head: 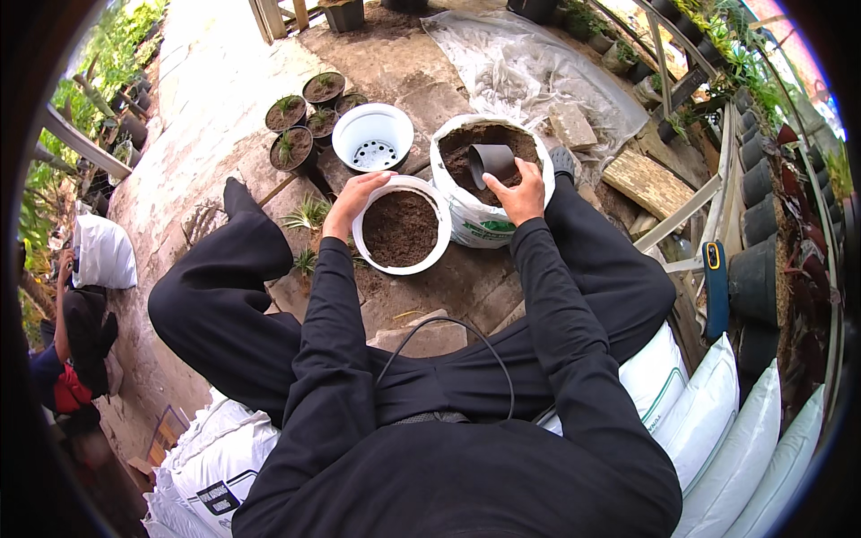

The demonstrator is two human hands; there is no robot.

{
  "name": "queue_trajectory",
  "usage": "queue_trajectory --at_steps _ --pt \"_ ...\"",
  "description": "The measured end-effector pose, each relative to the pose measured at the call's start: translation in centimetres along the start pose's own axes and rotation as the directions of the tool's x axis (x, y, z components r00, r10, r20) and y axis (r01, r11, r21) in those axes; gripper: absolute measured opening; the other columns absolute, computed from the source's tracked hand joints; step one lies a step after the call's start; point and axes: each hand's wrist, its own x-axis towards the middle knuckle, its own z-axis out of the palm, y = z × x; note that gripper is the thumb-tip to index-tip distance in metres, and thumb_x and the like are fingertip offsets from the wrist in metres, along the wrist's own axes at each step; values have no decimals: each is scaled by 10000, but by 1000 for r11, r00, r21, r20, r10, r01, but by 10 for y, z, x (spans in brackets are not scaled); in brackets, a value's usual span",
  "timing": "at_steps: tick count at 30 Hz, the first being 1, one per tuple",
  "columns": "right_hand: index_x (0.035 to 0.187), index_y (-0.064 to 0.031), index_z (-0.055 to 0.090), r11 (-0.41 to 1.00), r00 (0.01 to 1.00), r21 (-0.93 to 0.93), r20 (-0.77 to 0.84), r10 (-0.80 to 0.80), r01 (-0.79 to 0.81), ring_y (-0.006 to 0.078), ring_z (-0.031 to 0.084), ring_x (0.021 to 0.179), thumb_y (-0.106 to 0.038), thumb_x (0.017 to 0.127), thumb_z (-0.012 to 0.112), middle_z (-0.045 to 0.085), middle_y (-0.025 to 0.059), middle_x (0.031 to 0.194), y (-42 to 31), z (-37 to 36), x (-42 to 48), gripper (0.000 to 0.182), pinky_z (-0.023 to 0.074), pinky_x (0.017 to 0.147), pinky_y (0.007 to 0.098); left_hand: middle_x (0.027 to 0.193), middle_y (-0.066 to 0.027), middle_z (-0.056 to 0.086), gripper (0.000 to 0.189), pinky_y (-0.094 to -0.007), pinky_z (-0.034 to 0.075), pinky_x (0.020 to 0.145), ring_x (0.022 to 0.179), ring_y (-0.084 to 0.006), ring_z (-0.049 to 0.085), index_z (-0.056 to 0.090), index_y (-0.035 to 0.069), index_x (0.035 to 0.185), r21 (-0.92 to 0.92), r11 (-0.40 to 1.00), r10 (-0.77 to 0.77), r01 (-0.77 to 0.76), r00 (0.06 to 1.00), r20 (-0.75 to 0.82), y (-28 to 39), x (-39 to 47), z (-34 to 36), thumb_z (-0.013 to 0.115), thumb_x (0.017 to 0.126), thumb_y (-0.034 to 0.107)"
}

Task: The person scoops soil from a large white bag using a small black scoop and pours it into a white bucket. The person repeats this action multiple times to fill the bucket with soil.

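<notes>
My left hand (354,205) grips the rim of a round white plastic pot (444,235) from its left side. Dark brown potting soil (401,232) fills much of that pot. In my right hand (521,191) is a small black plastic pot (490,161), tipped on its side over the soil in an open white sack (471,218). The sack stands right beside the white pot and bears green print. Behind the white pot, a second white pot (372,128) holds no soil, and drainage holes show in its bottom.
Several black pots with small plants (291,149) stand at the far left. Loose spiky seedlings (309,214) lie near my left leg. A clear plastic sheet (531,67), a stone block (572,126) and a patterned slab (647,181) lie to the right. A person (74,336) sits far left.
</notes>
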Motion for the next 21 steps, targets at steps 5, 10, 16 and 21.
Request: queue_trajectory --at_steps 5,10,16,21 --pt "1203 112 666 978 951 -53 232 207 -200 383 661 1117 -498 708 874 674 275 1191 26 21 -8 813 509 1000 412 1236 -56 700 393 -286 384 1078 1193 -165 595 734 51 1238 22 1000 7 -6 1000 -13 -2 1 -3 638 995 344" --pt "1167 132 680 896 861 248 455 228 -369 296 735 951 -486 719 879 746 237 1043 44 13 5 789 537 938 353 1237 -63 698 418 -289 372 1090 1214 -171 586 732 51 1240 13 1000 -9 9 1000 -13 2 -4 0 626 994 372" --pt "1196 137 661 950 962 203 185 203 -239 320 717 1014 -491 722 885 730 264 1081 54 5 14 818 534 949 361 1229 -64 701 422 -290 372 1091 1214 -172 585 730 54 1245 44 999 -5 6 1000 -21 5 -4 1 627 994 376" --pt "1215 132 654 868 911 317 291 293 -381 280 695 1067 -459 734 887 709 252 1164 35 -8 15 796 514 973 356 1228 -61 701 417 -282 397 1065 1185 -170 603 725 55 1254 19 1000 -20 20 1000 -20 2 -4 -1 631 993 366"
